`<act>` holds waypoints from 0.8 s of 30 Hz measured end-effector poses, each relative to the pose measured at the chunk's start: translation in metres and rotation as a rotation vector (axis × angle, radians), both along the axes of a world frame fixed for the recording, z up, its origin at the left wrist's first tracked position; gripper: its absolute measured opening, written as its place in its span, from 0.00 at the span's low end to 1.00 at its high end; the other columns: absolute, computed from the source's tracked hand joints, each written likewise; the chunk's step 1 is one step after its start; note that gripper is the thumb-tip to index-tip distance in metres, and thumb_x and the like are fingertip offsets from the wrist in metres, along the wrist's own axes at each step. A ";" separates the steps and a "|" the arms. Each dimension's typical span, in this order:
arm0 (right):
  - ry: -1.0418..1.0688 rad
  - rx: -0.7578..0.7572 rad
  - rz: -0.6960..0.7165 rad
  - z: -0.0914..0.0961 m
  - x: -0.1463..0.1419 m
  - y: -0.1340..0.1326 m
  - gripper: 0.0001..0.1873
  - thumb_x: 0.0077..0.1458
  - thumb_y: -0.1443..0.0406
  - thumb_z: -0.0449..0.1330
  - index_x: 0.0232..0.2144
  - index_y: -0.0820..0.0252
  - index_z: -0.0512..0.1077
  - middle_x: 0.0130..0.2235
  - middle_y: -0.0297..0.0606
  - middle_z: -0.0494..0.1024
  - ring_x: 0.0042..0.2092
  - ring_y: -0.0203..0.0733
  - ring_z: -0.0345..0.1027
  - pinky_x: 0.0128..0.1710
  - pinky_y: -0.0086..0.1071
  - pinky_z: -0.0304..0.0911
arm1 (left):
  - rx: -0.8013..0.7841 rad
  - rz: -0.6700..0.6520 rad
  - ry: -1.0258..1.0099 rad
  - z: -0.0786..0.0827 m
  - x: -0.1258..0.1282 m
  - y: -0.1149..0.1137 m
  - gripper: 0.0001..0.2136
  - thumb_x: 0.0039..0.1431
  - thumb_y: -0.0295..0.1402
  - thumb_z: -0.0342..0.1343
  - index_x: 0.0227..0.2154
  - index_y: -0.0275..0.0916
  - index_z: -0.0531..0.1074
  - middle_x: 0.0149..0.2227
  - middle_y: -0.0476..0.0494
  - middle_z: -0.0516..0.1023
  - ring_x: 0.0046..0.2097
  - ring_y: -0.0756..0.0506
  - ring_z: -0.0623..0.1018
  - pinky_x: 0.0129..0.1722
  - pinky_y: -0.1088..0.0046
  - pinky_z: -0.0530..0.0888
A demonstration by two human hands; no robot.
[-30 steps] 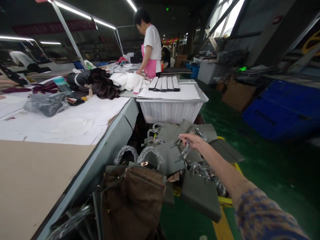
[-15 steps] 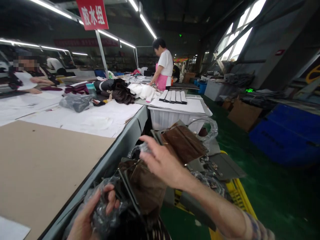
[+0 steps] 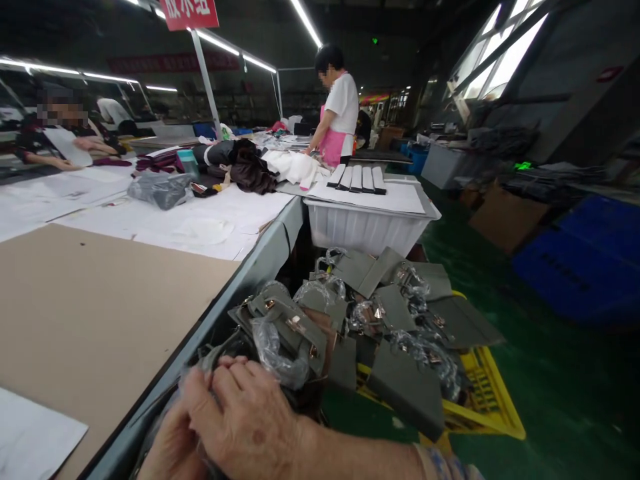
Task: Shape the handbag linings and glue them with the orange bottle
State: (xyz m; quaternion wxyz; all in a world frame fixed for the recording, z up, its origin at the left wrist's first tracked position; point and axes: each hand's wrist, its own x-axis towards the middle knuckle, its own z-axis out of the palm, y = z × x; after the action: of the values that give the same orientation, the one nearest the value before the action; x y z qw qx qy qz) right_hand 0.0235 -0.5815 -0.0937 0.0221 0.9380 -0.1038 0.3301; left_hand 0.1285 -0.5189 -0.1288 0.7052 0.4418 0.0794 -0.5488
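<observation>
I have my left hand (image 3: 167,433) and right hand (image 3: 250,410) together at seven o'clock of my view, the right lying partly over the left, and the fingers of both are bent inward, nearly closed. Clear plastic film (image 3: 207,360) shows about the fingertips, but from my remote place I cannot tell what exactly they grip. The nearest bag (image 3: 305,337) lies just beyond the right hand, between six and seven o'clock, tilted, beside the table (image 3: 120,287). I judge that the film may slip or tear if the fingers pull too hard, and that the bag may slide to the floor (image 3: 350,407) if the right hand pushes it, because its support looks uneven. The bag looks grey-green and smooth, with something brown at its right side, perhaps lining; its handle (image 3: 287,373) is wound in wrinkled transparent wrapping, and gold-coloured fittings (image 3: 295,323) sit on its front. Toward four o'clock, more grey-green bags (image 3: 410,387) are heaped over a yellow crate (image 3: 493,400).
</observation>
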 end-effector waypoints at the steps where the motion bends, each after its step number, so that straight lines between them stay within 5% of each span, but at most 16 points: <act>1: -0.044 -0.008 -0.007 -0.002 -0.005 0.000 0.21 0.54 0.68 0.49 0.50 0.73 0.60 0.37 0.46 0.70 0.39 0.45 0.64 0.34 0.35 0.64 | 0.006 -0.006 0.016 0.001 -0.001 -0.004 0.08 0.47 0.26 0.53 0.32 0.36 0.71 0.27 0.46 0.73 0.34 0.47 0.74 0.35 0.73 0.74; 5: -0.262 -0.085 0.032 -0.004 -0.042 -0.005 0.13 0.54 0.70 0.49 0.41 0.66 0.67 0.40 0.42 0.72 0.42 0.42 0.65 0.38 0.32 0.65 | -0.118 -0.107 0.069 0.011 -0.012 -0.018 0.01 0.45 0.24 0.55 0.23 0.33 0.71 0.24 0.46 0.72 0.32 0.48 0.73 0.40 0.71 0.71; 7: -0.268 -0.046 -0.048 -0.007 -0.062 -0.012 0.13 0.56 0.66 0.50 0.42 0.65 0.66 0.41 0.43 0.72 0.43 0.43 0.66 0.40 0.32 0.65 | -0.245 -0.199 0.025 0.016 -0.022 -0.025 0.06 0.47 0.27 0.55 0.19 0.32 0.69 0.21 0.46 0.68 0.29 0.49 0.71 0.37 0.74 0.70; 10: -0.124 0.174 -0.231 -0.023 -0.082 -0.019 0.29 0.55 0.52 0.49 0.51 0.70 0.58 0.45 0.50 0.70 0.44 0.47 0.67 0.37 0.34 0.67 | -0.257 -0.316 -0.091 0.022 -0.046 -0.032 0.14 0.52 0.34 0.52 0.16 0.30 0.67 0.20 0.44 0.66 0.26 0.50 0.68 0.31 0.77 0.67; 16: 0.068 0.434 -0.370 -0.064 -0.103 -0.009 0.52 0.43 0.51 0.59 0.60 0.71 0.38 0.53 0.56 0.61 0.49 0.56 0.63 0.40 0.41 0.67 | -0.067 -0.395 -0.178 0.037 -0.093 -0.029 0.13 0.47 0.39 0.57 0.21 0.30 0.70 0.25 0.43 0.71 0.30 0.48 0.70 0.34 0.74 0.67; 24: 0.143 0.481 -0.485 -0.069 -0.130 -0.006 0.41 0.44 0.56 0.57 0.57 0.66 0.50 0.50 0.53 0.65 0.50 0.58 0.61 0.43 0.44 0.64 | -0.084 -0.490 -0.303 0.043 -0.103 -0.028 0.17 0.45 0.37 0.58 0.39 0.34 0.72 0.41 0.41 0.73 0.47 0.41 0.70 0.51 0.67 0.65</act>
State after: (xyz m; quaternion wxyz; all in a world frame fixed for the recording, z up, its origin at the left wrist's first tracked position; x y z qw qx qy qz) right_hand -0.1066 -0.5873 -0.1630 -0.1145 0.8851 -0.3965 0.2149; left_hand 0.0258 -0.5472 -0.0862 0.5730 0.4952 -0.1589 -0.6334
